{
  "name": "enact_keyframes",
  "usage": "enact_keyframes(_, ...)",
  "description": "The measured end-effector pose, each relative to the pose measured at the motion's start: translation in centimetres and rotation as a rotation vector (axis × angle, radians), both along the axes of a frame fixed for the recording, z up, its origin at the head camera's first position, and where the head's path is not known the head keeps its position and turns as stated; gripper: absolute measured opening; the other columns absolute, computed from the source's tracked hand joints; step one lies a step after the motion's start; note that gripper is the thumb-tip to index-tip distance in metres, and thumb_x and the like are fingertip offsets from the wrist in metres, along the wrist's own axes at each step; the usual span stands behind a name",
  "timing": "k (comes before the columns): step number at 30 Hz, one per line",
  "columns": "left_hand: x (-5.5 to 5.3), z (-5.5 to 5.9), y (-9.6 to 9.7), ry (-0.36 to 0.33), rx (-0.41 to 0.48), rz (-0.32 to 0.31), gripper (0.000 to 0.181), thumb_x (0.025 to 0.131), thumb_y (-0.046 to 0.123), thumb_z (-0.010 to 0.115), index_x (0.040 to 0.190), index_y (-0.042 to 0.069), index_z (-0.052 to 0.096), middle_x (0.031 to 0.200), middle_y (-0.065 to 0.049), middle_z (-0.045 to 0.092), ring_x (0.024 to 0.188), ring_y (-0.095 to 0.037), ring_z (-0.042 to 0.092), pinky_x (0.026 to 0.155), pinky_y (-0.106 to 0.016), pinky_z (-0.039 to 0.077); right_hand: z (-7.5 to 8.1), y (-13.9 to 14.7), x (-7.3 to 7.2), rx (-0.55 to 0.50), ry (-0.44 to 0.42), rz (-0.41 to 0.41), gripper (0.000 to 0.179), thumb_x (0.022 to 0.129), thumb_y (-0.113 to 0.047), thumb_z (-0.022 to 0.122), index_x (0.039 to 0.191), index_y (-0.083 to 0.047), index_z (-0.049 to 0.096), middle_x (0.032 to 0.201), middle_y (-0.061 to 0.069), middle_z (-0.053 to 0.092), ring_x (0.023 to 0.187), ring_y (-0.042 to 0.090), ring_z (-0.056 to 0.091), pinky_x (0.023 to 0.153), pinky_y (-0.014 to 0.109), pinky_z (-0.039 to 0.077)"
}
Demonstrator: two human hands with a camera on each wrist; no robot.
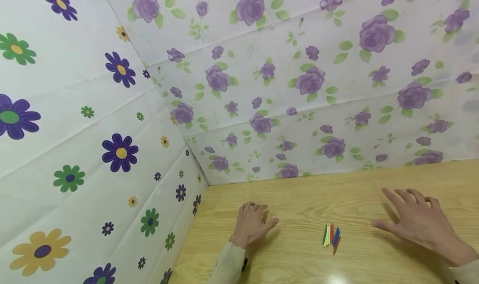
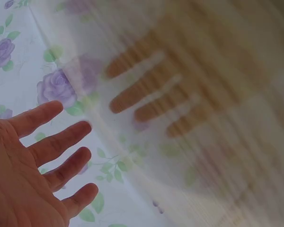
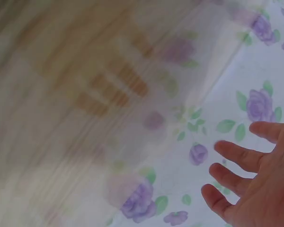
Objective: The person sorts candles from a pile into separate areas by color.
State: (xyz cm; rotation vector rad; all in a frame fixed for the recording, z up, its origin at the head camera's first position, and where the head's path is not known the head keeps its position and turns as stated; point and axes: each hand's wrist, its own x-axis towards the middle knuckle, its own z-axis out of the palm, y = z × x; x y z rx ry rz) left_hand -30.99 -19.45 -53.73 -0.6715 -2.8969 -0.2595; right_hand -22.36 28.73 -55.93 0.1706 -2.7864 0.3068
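A small bunch of thin coloured sticks (image 1: 329, 235), in green, yellow, red and blue, lies on the table between the two hands. To their left is my left hand (image 1: 251, 225), fingers spread and holding nothing. My right hand (image 1: 420, 223) is on the other side, its fingers also apart with nothing in them. In the left wrist view, the left hand (image 2: 42, 165) shows its palm side and separated fingers. The right wrist view likewise has the right hand (image 3: 255, 175) with fingers extended. Neither hand touches the sticks.
The wooden table (image 1: 299, 201) is glossy and mirrors the hands in both wrist views. A white cloth with purple roses (image 1: 262, 142) rises along its back edge. Another cloth with daisies (image 1: 86, 209) closes off the left side.
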Motion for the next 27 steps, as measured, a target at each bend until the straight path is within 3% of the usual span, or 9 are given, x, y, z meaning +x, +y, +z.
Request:
enact_keyframes(4,0.0,-0.1,0.3,0.004,-0.002,0.003,0.068,0.102,0.071,0.056,0.135,0.016,0.076,0.13,-0.007,0.081,0.126,-0.033,0.066,0.116,-0.06,0.046,0.5,-0.4,0.1,-0.016,-0.072,-0.012,0.114,0.079,-0.085,0.077,0.156,-0.003,0.053,0.131,0.033,0.07,0.12,0.058,0.058,0.092,0.078,0.038)
enact_keyframes(8,0.0,-0.1,0.5,0.021,-0.005,0.0,0.064,0.102,0.07,0.058,0.131,0.017,0.078,0.115,-0.003,0.083,0.104,-0.026,0.065,0.095,-0.048,0.049,0.8,-0.8,0.3,-0.027,-0.126,-0.006,0.117,0.077,-0.086,0.077,0.156,-0.004,0.051,0.128,0.03,0.071,0.114,0.054,0.061,0.088,0.075,0.039)
enact_keyframes(11,0.1,-0.1,0.7,0.032,0.007,-0.003,0.062,0.102,0.068,0.059,0.129,0.017,0.08,0.102,-0.001,0.083,0.091,-0.021,0.059,0.081,-0.038,0.042,0.9,-1.3,0.4,-0.037,-0.144,0.022,0.116,0.077,-0.084,0.079,0.156,-0.004,0.051,0.125,0.028,0.073,0.11,0.052,0.063,0.085,0.073,0.04)
enact_keyframes(15,0.2,0.0,0.8,0.037,0.043,-0.019,0.061,0.102,0.068,0.059,0.126,0.016,0.081,0.092,0.001,0.08,0.084,-0.016,0.057,0.077,-0.034,0.037,1.2,-2.1,0.6,-0.075,-0.172,0.066,0.106,0.079,-0.075,0.083,0.153,-0.005,0.057,0.118,0.017,0.077,0.105,0.047,0.067,0.081,0.07,0.043)
enact_keyframes(21,0.3,-0.1,1.1,0.014,0.105,-0.056,0.061,0.101,0.067,0.06,0.122,0.014,0.082,0.08,0.004,0.075,0.08,-0.012,0.056,0.08,-0.034,0.04,1.9,-3.5,0.8,-0.142,-0.207,0.133,0.08,0.083,-0.056,0.09,0.141,-0.006,0.068,0.109,0.002,0.08,0.098,0.032,0.072,0.08,0.068,0.048)
enact_keyframes(24,0.3,-0.1,1.2,0.005,0.122,-0.06,0.06,0.1,0.066,0.062,0.122,0.014,0.082,0.077,0.006,0.072,0.08,-0.011,0.056,0.082,-0.036,0.043,2.2,-4.0,0.7,-0.199,-0.251,0.177,0.064,0.09,-0.042,0.088,0.138,-0.004,0.07,0.103,-0.001,0.078,0.085,0.015,0.07,0.076,0.051,0.056)
enact_keyframes(27,0.3,-0.1,1.4,-0.014,0.143,-0.07,0.06,0.099,0.066,0.063,0.121,0.014,0.082,0.074,0.008,0.07,0.079,-0.01,0.054,0.083,-0.035,0.044,2.3,-4.3,0.7,-0.273,-0.307,0.211,0.049,0.096,-0.027,0.084,0.135,-0.002,0.071,0.098,-0.005,0.076,0.077,0.001,0.062,0.067,0.03,0.053)
